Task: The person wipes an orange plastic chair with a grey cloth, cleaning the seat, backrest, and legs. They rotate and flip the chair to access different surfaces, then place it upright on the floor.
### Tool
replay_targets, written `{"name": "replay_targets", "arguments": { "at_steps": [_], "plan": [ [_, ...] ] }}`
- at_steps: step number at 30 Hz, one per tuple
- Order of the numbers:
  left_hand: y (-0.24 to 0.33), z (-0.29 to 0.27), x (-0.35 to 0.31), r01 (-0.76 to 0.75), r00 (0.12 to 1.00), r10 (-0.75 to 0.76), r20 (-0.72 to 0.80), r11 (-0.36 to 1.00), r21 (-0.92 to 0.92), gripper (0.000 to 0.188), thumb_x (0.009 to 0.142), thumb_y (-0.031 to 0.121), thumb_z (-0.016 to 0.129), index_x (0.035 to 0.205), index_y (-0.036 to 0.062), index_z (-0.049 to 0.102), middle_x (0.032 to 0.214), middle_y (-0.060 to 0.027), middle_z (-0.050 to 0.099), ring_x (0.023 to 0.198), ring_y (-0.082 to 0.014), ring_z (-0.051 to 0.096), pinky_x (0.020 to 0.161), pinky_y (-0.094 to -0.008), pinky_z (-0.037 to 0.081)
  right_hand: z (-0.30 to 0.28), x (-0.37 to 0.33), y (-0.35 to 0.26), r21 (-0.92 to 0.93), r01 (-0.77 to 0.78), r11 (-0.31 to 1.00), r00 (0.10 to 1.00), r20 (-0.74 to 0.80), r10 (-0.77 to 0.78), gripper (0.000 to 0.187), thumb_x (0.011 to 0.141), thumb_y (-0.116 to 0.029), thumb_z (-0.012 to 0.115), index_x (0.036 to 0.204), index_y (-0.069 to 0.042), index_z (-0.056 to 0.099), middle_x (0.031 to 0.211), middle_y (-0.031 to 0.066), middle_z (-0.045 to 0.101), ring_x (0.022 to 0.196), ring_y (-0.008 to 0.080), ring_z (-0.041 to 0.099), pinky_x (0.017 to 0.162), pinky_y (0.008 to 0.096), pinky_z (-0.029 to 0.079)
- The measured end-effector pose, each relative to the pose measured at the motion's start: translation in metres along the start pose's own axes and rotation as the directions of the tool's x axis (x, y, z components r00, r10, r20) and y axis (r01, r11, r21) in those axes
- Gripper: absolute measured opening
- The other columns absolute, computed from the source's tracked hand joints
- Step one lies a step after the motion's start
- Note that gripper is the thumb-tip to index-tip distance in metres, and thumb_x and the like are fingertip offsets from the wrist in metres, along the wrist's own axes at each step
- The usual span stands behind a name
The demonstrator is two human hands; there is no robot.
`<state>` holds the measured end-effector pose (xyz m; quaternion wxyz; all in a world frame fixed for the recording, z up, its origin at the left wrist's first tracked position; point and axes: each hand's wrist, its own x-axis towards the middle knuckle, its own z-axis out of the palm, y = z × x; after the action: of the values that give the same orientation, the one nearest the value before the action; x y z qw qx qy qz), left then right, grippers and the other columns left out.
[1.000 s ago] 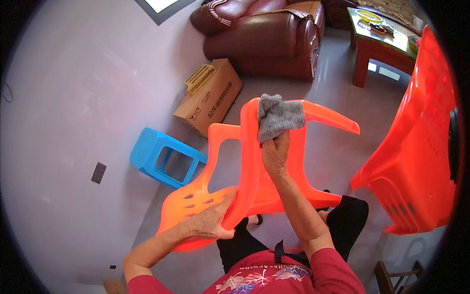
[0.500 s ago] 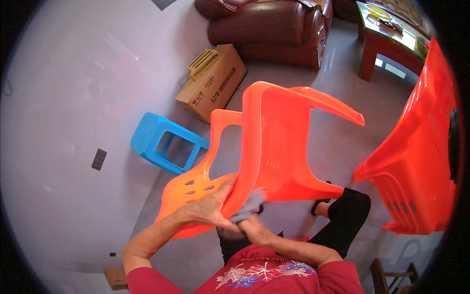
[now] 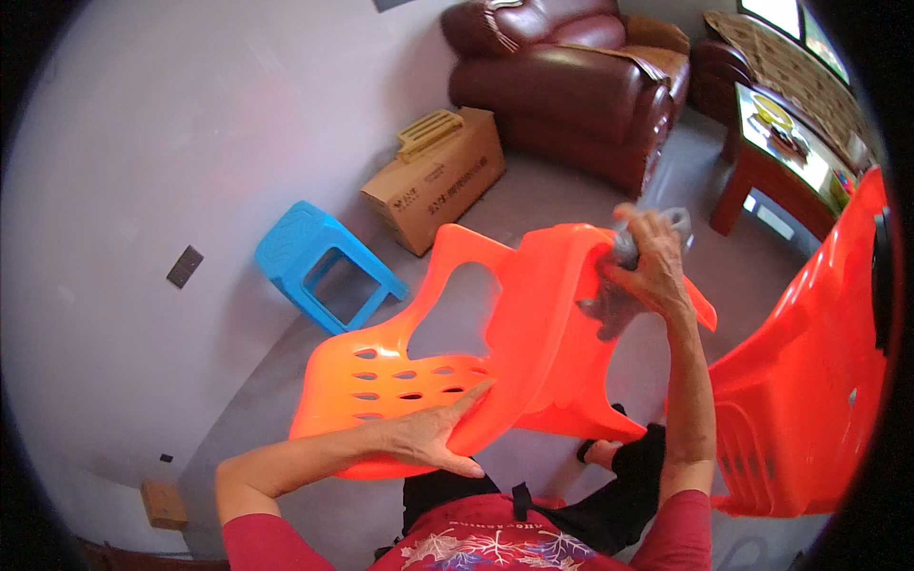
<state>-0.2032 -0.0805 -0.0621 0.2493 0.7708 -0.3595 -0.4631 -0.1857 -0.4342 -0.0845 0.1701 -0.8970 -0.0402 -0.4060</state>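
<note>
An orange-red plastic armchair [image 3: 533,328] lies tipped over in front of me, its backrest with drop-shaped holes toward the lower left. My left hand [image 3: 430,440] grips the rim of its seat near my lap, index finger stretched along the plastic and thumb apart. Reaching out to the far end of the seat, my right hand [image 3: 655,259] is closed around a grey cloth [image 3: 617,309]. Part of that cloth hangs below the palm against the chair, and another bit sticks out beyond the fingers. The chair's underside is mostly hidden.
More orange-red plastic chairs [image 3: 800,390] stand close at my right. A blue stool [image 3: 328,252] sits by the wall at left, with a cardboard box [image 3: 443,186] beyond it. Farther off are a brown leather sofa [image 3: 562,100] and a low table [image 3: 752,176].
My right hand has moved with the cloth from near my lap up to the chair's far end. The left hand stays on the rim, and the chair has tilted slightly. The view has shifted.
</note>
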Motion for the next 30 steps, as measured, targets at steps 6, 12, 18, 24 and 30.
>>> {"name": "replay_targets", "arguments": {
  "at_steps": [6, 12, 18, 24, 30],
  "plan": [
    [-0.032, -0.014, 0.016, -0.069, 0.995, 0.063, -0.074, 0.994, -0.086, 0.081, 0.07, 0.043, 0.072, 0.128, -0.0051, 0.042, 0.118, -0.0215, 0.056, 0.11, -0.0309, 0.054, 0.095, -0.038, 0.042, 0.047, -0.001, 0.007, 0.229, -0.285, 0.931, 0.956, 0.135, 0.26, 0.035, 0.077, -0.036, 0.068, 0.079, -0.001, 0.062, 0.071, 0.0181, 0.062, 0.068, 0.0371, 0.06, 0.062, 0.0448, 0.045],
    [-0.02, -0.06, 0.017, -0.064, 0.983, 0.093, -0.157, 0.982, 0.178, 0.072, 0.069, 0.041, 0.074, 0.121, -0.0018, 0.05, 0.111, -0.0177, 0.059, 0.104, -0.0256, 0.057, 0.09, -0.0348, 0.044, 0.069, -0.018, 0.025, 0.418, -0.298, 0.858, 0.927, -0.088, 0.365, 0.039, 0.083, -0.038, 0.063, 0.079, 0.0, 0.06, 0.075, 0.0199, 0.06, 0.069, 0.0384, 0.059, 0.063, 0.0443, 0.045],
    [-0.032, -0.113, 0.068, 0.034, 0.999, -0.025, -0.028, 0.906, 0.422, 0.07, 0.065, 0.041, 0.073, 0.117, -0.0007, 0.052, 0.103, -0.0191, 0.062, 0.097, -0.0311, 0.06, 0.085, -0.0389, 0.046, 0.119, -0.086, 0.053, 0.49, -0.381, 0.784, 0.829, -0.195, 0.525, 0.027, 0.087, -0.026, 0.063, 0.091, 0.0, 0.061, 0.08, 0.0114, 0.063, 0.076, 0.0208, 0.06, 0.067, 0.0358, 0.047],
    [-0.075, -0.122, 0.094, -0.1, 0.994, 0.055, 0.091, 0.772, 0.627, 0.062, 0.062, 0.043, 0.072, 0.106, 0.0049, 0.053, 0.094, -0.0176, 0.062, 0.093, -0.0346, 0.059, 0.078, -0.0442, 0.047, 0.15, -0.189, 0.024, 0.432, -0.484, 0.761, 0.788, -0.164, 0.594, 0.03, 0.09, -0.029, 0.059, 0.098, 0.0, 0.06, 0.083, 0.012, 0.062, 0.078, 0.023, 0.062, 0.069, 0.0368, 0.048],
    [-0.094, -0.121, 0.103, -0.171, 0.978, 0.007, 0.209, 0.603, 0.779, 0.056, 0.062, 0.042, 0.074, 0.099, 0.0068, 0.052, 0.088, -0.0126, 0.059, 0.088, -0.0327, 0.059, 0.075, -0.0438, 0.047, 0.133, -0.251, -0.034, 0.269, -0.533, 0.802, 0.841, 0.066, 0.537, 0.025, 0.082, -0.016, 0.063, 0.102, -0.003, 0.06, 0.101, 0.0144, 0.06, 0.095, 0.0338, 0.056, 0.083, 0.0427, 0.044]
  ]
}}
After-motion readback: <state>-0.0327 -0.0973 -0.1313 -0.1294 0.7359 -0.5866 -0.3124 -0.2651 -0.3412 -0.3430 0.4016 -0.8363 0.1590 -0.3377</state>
